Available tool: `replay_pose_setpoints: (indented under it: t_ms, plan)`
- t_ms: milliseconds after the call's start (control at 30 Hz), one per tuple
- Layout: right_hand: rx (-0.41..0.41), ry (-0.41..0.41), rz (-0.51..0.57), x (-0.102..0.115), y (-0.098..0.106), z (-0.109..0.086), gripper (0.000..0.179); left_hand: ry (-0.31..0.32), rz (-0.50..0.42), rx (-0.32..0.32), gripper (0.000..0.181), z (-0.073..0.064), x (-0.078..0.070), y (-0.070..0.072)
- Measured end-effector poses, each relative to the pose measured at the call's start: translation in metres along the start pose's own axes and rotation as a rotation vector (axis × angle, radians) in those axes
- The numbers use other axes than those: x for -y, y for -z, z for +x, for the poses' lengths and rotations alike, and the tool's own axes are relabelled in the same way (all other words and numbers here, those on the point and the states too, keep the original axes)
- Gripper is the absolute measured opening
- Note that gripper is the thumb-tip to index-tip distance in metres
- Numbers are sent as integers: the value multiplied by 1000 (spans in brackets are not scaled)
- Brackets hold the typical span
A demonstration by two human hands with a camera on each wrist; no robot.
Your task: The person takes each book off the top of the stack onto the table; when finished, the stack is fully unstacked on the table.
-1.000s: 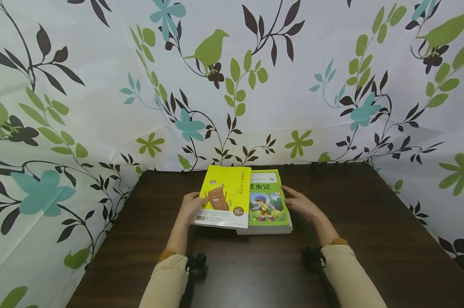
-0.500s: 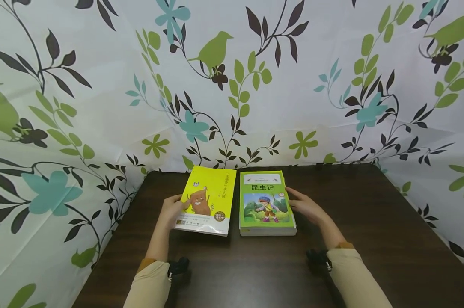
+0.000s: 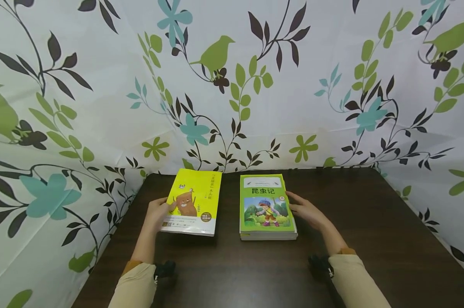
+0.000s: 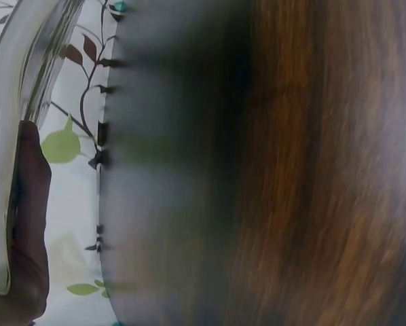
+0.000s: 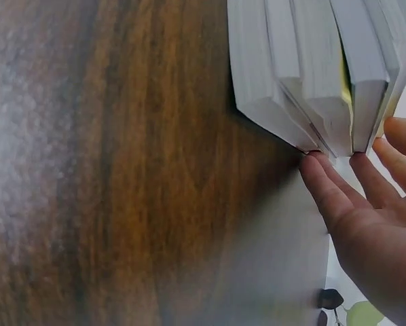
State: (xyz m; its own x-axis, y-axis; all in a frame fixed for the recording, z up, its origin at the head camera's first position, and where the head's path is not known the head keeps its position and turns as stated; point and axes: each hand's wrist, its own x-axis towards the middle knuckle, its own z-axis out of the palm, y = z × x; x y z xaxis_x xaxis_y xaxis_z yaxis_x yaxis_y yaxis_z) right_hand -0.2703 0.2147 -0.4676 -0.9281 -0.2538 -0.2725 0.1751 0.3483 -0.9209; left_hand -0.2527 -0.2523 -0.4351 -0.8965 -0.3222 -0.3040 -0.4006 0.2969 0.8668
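Note:
My left hand (image 3: 156,213) grips a yellow paperback book (image 3: 201,194) by its left edge, thumb on the cover and fingers beneath. In the left wrist view a finger (image 4: 33,197) lies under the book, and a gap shows between it and the table. To the right lies a stack of several books (image 5: 318,61), seen edge-on in the right wrist view. A green book (image 3: 251,218) with a cartoon child on its cover tops the stack. My right hand (image 3: 309,210) rests with extended fingertips against the stack's right side.
The dark wooden table (image 3: 263,273) runs back to a white cloth (image 3: 263,128) printed with leaves, birds and flowers. The stack stands near the table's far edge. A small black device (image 3: 165,269) sits at each wrist.
My left hand has carried the yellow book leftward, off the stack, uncovering the green book's whole cover. My right hand has stayed at the stack's right side.

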Motion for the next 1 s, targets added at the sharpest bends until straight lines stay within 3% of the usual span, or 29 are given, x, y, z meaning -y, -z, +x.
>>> replay_pose_setpoints:
  t_ms: [267, 700, 1000]
  plan:
    - [-3, -1, 9, 2, 3, 1, 62, 21, -3, -25, 58, 18, 3, 12]
    - [2, -16, 8, -5, -3, -2, 64, 76, 48, -105, 60, 36, 32, 41]
    - [10, 2, 13, -4, 1, -1, 63, 114, 93, -128, 60, 56, 39, 45]
